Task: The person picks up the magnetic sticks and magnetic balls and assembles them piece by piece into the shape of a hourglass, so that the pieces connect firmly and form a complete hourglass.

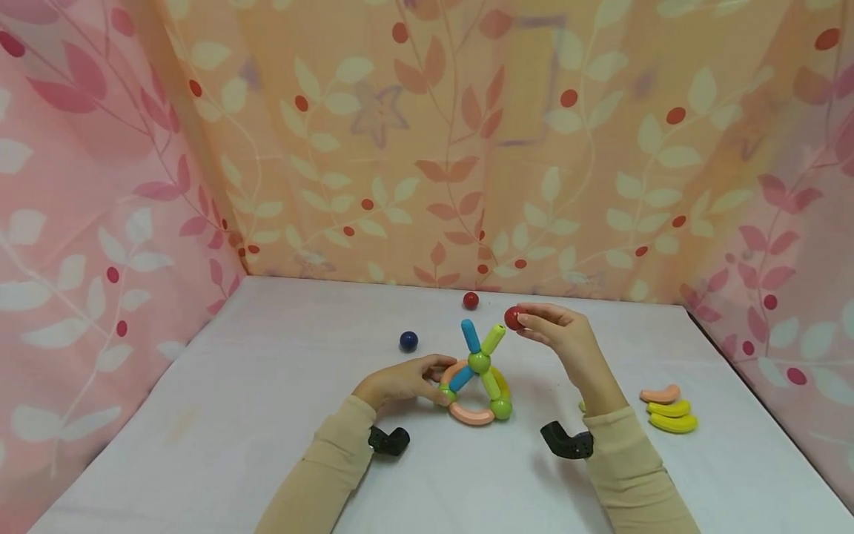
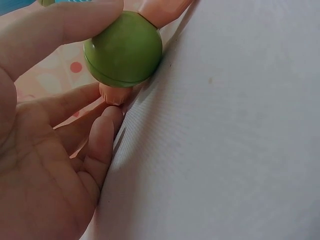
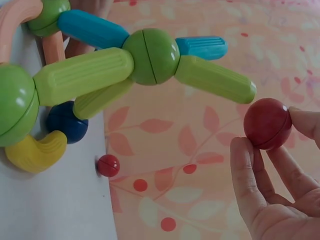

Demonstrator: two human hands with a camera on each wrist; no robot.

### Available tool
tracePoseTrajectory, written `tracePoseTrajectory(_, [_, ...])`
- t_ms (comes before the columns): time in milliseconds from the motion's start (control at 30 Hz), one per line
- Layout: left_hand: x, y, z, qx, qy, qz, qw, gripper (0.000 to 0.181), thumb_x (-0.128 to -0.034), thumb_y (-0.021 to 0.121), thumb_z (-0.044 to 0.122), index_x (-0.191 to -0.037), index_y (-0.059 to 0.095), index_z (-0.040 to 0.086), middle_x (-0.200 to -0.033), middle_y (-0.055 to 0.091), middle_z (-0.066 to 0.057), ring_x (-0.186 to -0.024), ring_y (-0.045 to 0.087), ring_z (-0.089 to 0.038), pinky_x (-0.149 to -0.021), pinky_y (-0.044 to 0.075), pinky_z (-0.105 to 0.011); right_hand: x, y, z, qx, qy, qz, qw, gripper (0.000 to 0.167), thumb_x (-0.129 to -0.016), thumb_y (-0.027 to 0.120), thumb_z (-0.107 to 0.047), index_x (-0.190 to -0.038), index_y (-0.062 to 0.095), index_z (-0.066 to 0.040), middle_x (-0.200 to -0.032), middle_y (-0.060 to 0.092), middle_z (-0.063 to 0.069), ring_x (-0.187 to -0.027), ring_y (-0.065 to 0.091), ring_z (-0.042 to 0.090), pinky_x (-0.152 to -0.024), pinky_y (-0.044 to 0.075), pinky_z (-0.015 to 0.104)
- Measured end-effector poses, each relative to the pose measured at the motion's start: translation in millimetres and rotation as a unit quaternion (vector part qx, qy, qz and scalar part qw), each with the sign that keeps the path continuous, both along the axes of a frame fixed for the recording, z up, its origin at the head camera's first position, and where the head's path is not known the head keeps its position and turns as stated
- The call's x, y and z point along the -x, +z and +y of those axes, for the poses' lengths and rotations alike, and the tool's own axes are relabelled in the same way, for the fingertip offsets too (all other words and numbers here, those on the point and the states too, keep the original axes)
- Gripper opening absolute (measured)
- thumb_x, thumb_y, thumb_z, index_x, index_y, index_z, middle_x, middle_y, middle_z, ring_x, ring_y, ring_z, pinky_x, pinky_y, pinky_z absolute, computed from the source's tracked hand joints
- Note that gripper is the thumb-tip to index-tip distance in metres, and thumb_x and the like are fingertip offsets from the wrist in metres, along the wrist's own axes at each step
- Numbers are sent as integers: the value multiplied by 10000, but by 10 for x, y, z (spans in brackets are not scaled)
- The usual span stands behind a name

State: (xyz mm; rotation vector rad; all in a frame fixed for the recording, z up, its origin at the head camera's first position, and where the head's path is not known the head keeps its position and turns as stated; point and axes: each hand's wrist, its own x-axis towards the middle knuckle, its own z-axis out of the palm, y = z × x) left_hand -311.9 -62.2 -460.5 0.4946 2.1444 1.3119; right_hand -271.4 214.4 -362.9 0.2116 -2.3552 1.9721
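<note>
A magnetic rod-and-ball structure [image 1: 480, 363] stands on the table, with a ring of curved peach and yellow rods below and straight blue and light green rods meeting at a green ball [image 2: 123, 48] of the same kind on top. My left hand [image 1: 403, 382] holds its left base corner, thumb on the green ball there and fingers by a peach rod [image 2: 114, 93]. In my right hand [image 1: 560, 334], a red ball [image 3: 268, 123] is pinched between thumb and fingers. It sits right by the tip of the upper light green rod [image 3: 217, 80]; whether they touch I cannot tell.
A dark blue ball [image 1: 408, 341] and another red ball [image 1: 470, 300] lie behind the structure. To the right are a peach curved rod [image 1: 660, 394] and two yellow curved rods [image 1: 672, 423]. A small green piece [image 1: 582, 406] is partly hidden by the right wrist. Patterned curtains [image 1: 427, 148] surround the table.
</note>
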Motion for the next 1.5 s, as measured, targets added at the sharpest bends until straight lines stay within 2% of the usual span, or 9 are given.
tracePoseTrajectory(567, [8, 24, -34, 76, -62, 66, 9999, 763, -803, 825, 196, -1473, 461, 219, -1310, 599, -15, -1230, 496, -206, -1163, 281, -565, -47, 16, -48, -363, 211, 175, 9990, 481, -956, 673, -264, -1330, 580, 24, -1113, 698, -57, -935, 699, 30, -890, 541, 174])
tracePoseTrajectory(800, [-32, 144, -79, 62, -63, -140, 9999, 726, -787, 808, 96, -1440, 498, 168, -1333, 594, -28, -1269, 508, -225, -1175, 311, -531, -54, -15, -3, -449, 365, 123, 9982, 497, -960, 666, -297, -1333, 570, 16, -1123, 698, -88, -965, 709, 42, -905, 537, 176])
tracePoseTrajectory(933, [-24, 220, -105, 85, 3, 252, 9996, 670, -794, 769, 29, -1413, 519, 75, -1336, 609, -79, -1239, 555, -225, -1125, 408, -451, -48, -10, -2, -192, 357, 106, 9991, 494, -959, 668, -294, -1315, 574, 36, -1072, 699, -136, -965, 713, 49, -896, 544, 179])
tracePoseTrajectory(1033, [13, 260, -139, -108, 342, 552, 9978, 577, -833, 749, 44, -1377, 555, 47, -1308, 626, -100, -1144, 599, -193, -1017, 497, -371, -34, 0, 1, -2, 349, 28, 9994, 474, -965, 656, -318, -1295, 596, 17, -1071, 694, -138, -975, 710, 51, -890, 552, 191])
tracePoseTrajectory(1133, [96, 272, -165, -630, 932, 692, 9912, 485, -883, 724, 87, -1343, 579, 30, -1272, 649, -107, -1074, 628, -154, -923, 531, -303, -27, 2, 16, 173, 374, -57, 9991, 424, -973, 644, -320, -1264, 623, -14, -1076, 687, -134, -982, 701, 38, -884, 561, 207])
tracePoseTrajectory(1200, [174, 273, -193, -1051, 1500, 744, 9803, 437, -912, 707, 127, -1320, 591, 20, -1228, 670, -121, -1028, 645, -153, -879, 543, -292, -22, 2, 22, 281, 402, -68, 9988, 374, -973, 647, -303, -1235, 643, -37, -1070, 690, -129, -981, 699, 38, -880, 565, 215])
tracePoseTrajectory(1267, [243, 271, -231, -1252, 2046, 905, 9666, 414, -928, 695, 166, -1299, 600, 9, -1189, 686, -122, -1006, 656, -160, -864, 548, -305, -20, -1, 27, 350, 420, -36, 9985, 323, -976, 643, -292, -1199, 663, -59, -1057, 697, -128, -978, 698, 36, -875, 568, 221])
tracePoseTrajectory(1367, [319, 240, -310, -1217, 2681, 905, 9514, 420, -934, 694, 212, -1293, 601, 14, -1193, 682, -125, -1010, 660, -191, -866, 558, -338, -28, -8, 41, 396, 429, 40, 9983, 271, -989, 620, -299, -1159, 681, -97, -1032, 708, -136, -970, 695, 28, -867, 571, 222])
tracePoseTrajectory(1500, [378, 152, -401, -1041, 3033, 538, 9457, 464, -926, 707, 206, -1330, 575, 19, -1259, 639, -150, -1052, 648, -239, -887, 565, -343, -49, -6, 59, 431, 450, 74, 9980, 258, -1004, 592, -304, -1147, 690, -114, -1002, 723, -147, -956, 694, 24, -852, 573, 215])
